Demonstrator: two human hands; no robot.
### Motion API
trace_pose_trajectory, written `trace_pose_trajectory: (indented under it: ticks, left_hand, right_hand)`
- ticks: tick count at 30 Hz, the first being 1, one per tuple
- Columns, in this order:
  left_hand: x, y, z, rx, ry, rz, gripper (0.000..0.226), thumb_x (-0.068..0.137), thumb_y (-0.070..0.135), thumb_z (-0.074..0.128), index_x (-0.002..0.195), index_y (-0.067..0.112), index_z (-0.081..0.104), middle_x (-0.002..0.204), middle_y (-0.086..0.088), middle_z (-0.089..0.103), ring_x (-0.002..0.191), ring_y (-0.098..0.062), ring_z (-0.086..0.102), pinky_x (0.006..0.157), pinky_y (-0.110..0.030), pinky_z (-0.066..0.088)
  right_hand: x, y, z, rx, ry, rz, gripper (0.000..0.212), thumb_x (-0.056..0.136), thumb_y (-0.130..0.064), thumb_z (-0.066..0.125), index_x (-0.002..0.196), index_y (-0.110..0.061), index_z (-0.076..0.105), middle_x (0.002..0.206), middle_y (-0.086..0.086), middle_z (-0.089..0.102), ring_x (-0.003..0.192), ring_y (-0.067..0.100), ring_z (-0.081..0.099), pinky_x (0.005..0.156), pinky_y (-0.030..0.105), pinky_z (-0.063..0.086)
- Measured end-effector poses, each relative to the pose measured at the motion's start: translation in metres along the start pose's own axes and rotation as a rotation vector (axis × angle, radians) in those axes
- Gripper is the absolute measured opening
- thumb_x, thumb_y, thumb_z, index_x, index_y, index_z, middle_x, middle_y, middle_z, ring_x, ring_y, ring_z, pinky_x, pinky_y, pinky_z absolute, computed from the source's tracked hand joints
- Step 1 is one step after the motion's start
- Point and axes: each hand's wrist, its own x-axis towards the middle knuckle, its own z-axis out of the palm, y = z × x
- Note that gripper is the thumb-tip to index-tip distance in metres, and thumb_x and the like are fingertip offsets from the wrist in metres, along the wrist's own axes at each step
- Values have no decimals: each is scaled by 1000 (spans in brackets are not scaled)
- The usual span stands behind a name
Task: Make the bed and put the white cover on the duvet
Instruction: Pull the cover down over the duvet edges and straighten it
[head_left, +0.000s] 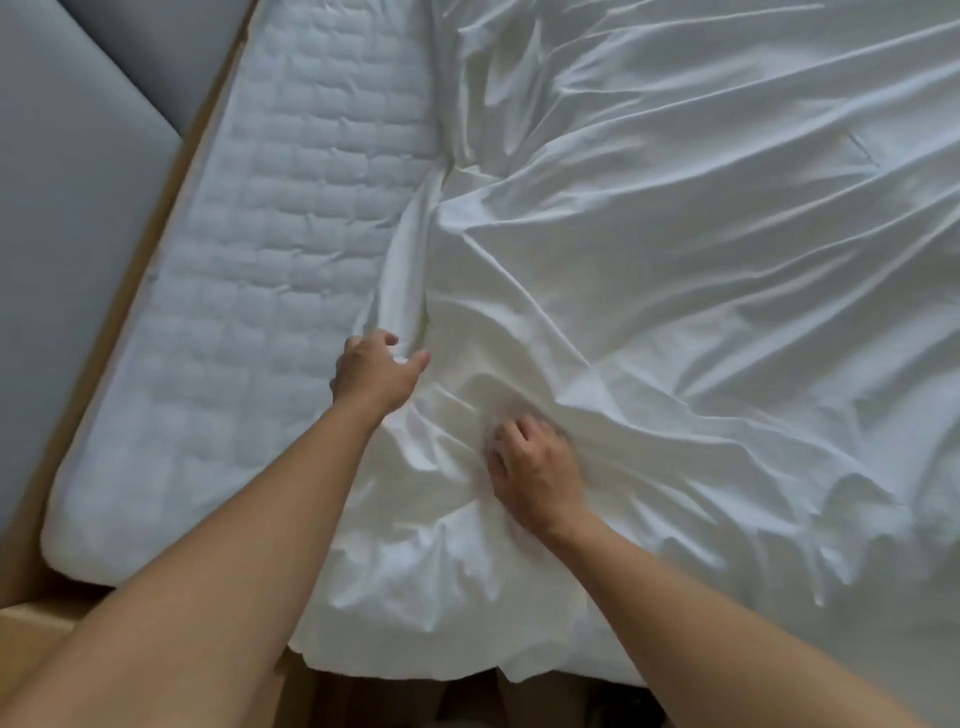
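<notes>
Left hand (376, 374) pinches bunched edge of crumpled white fabric cover (701, 286), thumb out. Right hand (535, 470) just beside it, fingers curled into same cloth. Cover spreads beyond and right of both hands. Bare white quilted mattress (270, 234) lies left of left hand.

My left hand (376, 376) curled round the bunched edge of the white cover (675, 260), where it met the bare quilted mattress (291, 234). My right hand (535, 478) lay just beside it, nearer the foot of the bed, with its fingers dug into a fold. The cover lay wrinkled over the right side of the mattress. A wooden frame (150, 260) ran along the left edge, with grey padded panels (67, 182) beyond it.
</notes>
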Motion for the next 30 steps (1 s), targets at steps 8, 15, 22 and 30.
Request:
trace_pose_trajectory:
  ticks: [8, 15, 22, 30]
  left_hand:
    - [-25, 67, 55, 300, -118, 292, 61, 84, 61, 67, 140, 45, 49, 148, -8, 37, 137, -32, 36, 113, -51, 25]
    - [-22, 97, 65, 106, 1, 353, 12, 88, 19, 70, 82, 20, 59, 91, -2, 65, 92, -28, 63, 73, -27, 38]
    - [-59, 112, 72, -125, -188, 523, 27, 81, 18, 83, 69, 25, 60, 64, 12, 59, 59, -2, 52, 63, -19, 40]
    - [-104, 158, 95, -165, -623, 536, 23, 83, 16, 83, 73, 20, 62, 64, 14, 55, 59, -2, 50, 62, -19, 43]
  right_hand:
    - [129, 114, -60, -168, -7, 455, 84, 91, -34, 65, 158, -32, 14, 146, 13, 46, 130, 37, 44, 103, 49, 34]
    - [109, 138, -40, -86, -21, 331, 27, 95, -19, 51, 121, -17, 60, 111, 15, 64, 106, 38, 57, 91, 43, 38]
    - [68, 160, -27, -241, -93, 302, 46, 85, -50, 64, 115, -16, 62, 114, 12, 61, 106, 37, 56, 96, 53, 42]
    - [60, 208, -88, 272, 116, 312, 24, 89, -15, 74, 75, -11, 54, 78, 11, 57, 72, 35, 56, 65, 33, 34]
